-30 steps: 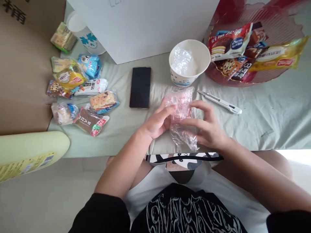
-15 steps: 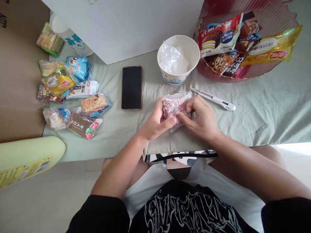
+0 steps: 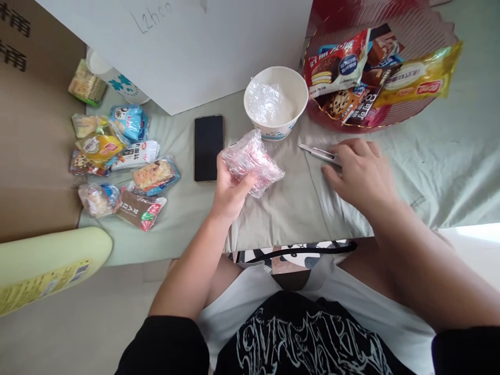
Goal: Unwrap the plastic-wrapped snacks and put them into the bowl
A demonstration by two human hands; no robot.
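My left hand [image 3: 230, 190] is closed on a snack packet [image 3: 255, 161] in clear, crinkled plastic, with reddish-pink contents. It is held tilted above the cloth, just in front of a white paper bucket [image 3: 287, 107] with crumpled clear plastic wrap [image 3: 265, 102] inside. To the right, my right hand [image 3: 361, 174] lies over the handle of a white utility knife [image 3: 321, 152]. Its thumb and fingers are on either side of the handle, and the knife's narrow end points left. Most of the handle is hidden under this hand.
A black phone [image 3: 209, 148] lies left of the bucket. Wrapped snacks [image 3: 140, 208] are grouped farther left, near a paper cup [image 3: 125, 88]. A transparent red basket [image 3: 425, 26] of packets stands at the back right, beside a white board [image 3: 187, 57]. Green cloth [image 3: 281, 224] covers the surface.
My right hand has left the packet and moved right onto the utility knife. My left hand now holds the packet alone, raised and shifted slightly left. The view has shifted a little.
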